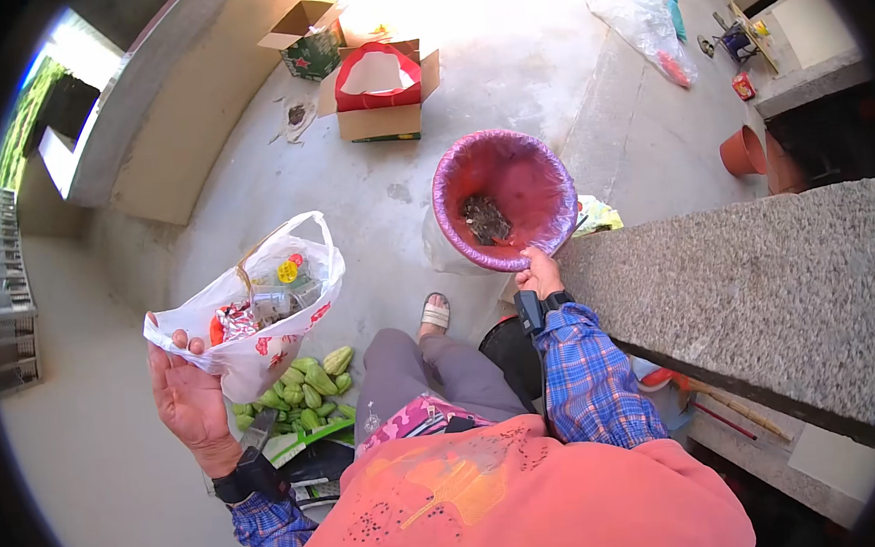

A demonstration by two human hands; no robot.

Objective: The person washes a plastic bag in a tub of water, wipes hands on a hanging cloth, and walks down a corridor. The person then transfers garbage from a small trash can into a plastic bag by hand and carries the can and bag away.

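My left hand [193,401] is hooked at the fingers on the left handle side of a white plastic bag [268,362], holding it up. The bag's mouth gapes, showing a see-through plastic container [277,301], a red-and-white wrapper [237,320] and a yellow round piece [287,272]. My right hand [540,273] grips the near rim of a reddish bin [538,192] lined with a purple bag. The bin tilts so its inside faces me. A dark, greyish clump [485,219] of debris lies in it.
Green chayotes [309,387] lie heaped below the white bag. A rough stone slab [749,294] juts in at right, near my right arm. Two open cardboard boxes [378,125] [299,31] stand ahead. Farther right are a plastic bag [643,35] and a terracotta-coloured pot [743,153].
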